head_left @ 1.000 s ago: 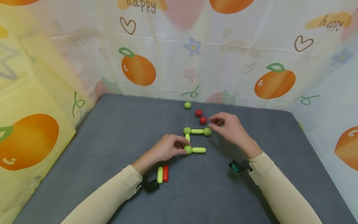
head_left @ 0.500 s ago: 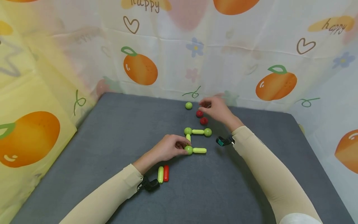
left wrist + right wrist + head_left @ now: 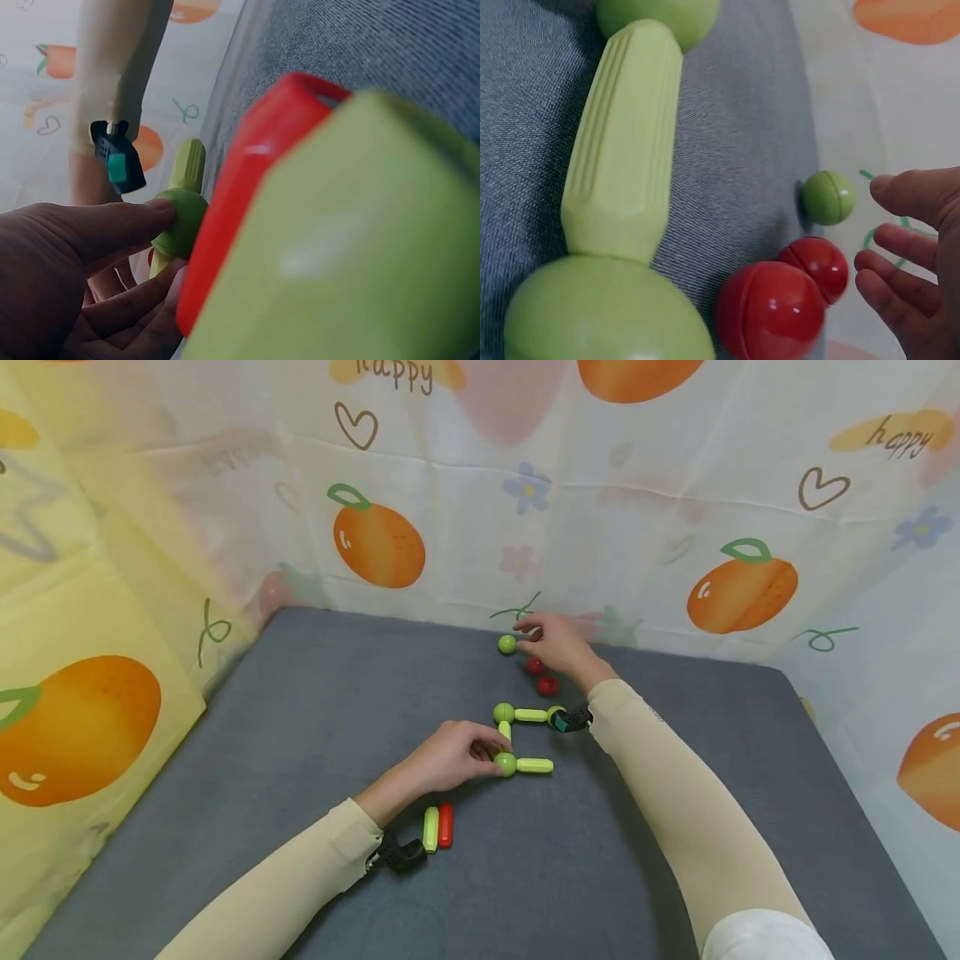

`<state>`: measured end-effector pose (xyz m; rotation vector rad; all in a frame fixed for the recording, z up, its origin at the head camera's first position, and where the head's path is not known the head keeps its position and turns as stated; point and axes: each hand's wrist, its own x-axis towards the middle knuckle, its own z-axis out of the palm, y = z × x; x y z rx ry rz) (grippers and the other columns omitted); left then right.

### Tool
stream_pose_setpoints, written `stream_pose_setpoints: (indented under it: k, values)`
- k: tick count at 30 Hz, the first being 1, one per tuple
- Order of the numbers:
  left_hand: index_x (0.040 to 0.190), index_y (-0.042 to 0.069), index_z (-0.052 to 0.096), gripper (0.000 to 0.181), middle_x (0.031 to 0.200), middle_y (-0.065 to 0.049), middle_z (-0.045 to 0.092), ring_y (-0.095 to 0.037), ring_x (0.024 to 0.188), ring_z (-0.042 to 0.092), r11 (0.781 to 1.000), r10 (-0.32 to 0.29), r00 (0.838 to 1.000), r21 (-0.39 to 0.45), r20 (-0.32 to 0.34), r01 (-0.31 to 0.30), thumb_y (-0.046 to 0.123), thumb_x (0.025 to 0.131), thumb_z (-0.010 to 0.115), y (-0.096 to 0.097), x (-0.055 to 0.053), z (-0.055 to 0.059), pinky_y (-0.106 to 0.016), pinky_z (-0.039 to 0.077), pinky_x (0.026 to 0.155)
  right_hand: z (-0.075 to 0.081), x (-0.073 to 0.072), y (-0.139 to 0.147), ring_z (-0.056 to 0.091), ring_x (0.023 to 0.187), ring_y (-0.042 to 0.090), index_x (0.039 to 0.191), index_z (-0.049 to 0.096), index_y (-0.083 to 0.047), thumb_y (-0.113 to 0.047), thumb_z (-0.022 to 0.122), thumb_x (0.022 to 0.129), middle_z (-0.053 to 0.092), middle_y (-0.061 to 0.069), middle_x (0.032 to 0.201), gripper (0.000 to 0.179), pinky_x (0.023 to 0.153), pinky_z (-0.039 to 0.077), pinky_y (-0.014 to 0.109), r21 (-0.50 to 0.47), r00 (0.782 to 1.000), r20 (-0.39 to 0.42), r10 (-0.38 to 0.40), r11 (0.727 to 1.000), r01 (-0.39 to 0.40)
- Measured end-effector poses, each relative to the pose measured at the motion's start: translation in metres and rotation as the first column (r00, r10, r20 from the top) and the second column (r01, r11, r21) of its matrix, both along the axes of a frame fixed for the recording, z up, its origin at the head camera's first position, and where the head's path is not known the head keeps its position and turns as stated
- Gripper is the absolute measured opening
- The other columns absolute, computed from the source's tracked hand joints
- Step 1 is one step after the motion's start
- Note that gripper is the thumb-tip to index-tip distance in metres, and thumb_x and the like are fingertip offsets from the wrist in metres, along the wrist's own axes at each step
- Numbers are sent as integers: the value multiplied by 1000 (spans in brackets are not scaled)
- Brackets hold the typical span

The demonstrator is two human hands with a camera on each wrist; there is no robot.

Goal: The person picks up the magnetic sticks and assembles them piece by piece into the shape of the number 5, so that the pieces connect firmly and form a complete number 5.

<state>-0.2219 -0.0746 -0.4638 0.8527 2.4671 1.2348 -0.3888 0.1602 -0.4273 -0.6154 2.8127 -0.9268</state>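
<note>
In pinch of left hand, between thumb and fingers: corner green ball, at near end of green assembly. Flat on gray table, sideways U of 3 balls and 3 yellow-green rods, gap facing right. In right hand: nothing, with thumb and fingers parted, just beside loose green ball near table's far edge. No contact visible there in right wrist view. Slightly nearer: 2 red balls, close together. Below left hand in head view: spare yellow-green rod and red rod, side by side.

Handling, as judged: probably light, hard plastic, stiff, not fragile. Glossy and round, so likely to roll or slip if poked. For loose green ball, take from above across its middle, thumb opposite 2 fingers; mind the 2 red balls, easy to nudge. For corner green ball, keep low, light pressure, no twisting; joints possibly weak, type of connection impossible to tell. For rods, pinch mid-length on ridged sides, likely grippier than smooth balls.
</note>
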Motion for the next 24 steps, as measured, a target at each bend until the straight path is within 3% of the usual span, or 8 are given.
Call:
stream_pose_setpoints:
  k: [9, 24]
  values:
    - [117, 17, 82, 21, 100, 8, 78, -3, 86, 70, 1000, 1, 1000, 1, 1, -1, 18, 97, 86, 0, -1, -1, -27, 59, 80, -14, -11, -8, 63, 126, 32, 151, 66, -16, -17, 71, 108, 62, 12, 148, 43, 96, 56, 48, 112, 1000, 16, 11, 994, -12]
    - [117, 16, 82, 20, 99, 8, 77, -5, 85, 70, 1000, -1, 1000, 8, -1, 1, 17, 97, 86, 1, 0, 0, -27, 59, 79, -18, -8, -13, 66, 123, 30, 141, 72, -11, -16, 74, 106, 71, 11, 135, 35, 101, 55, 47, 109, 999, -13, 38, 993, -37]
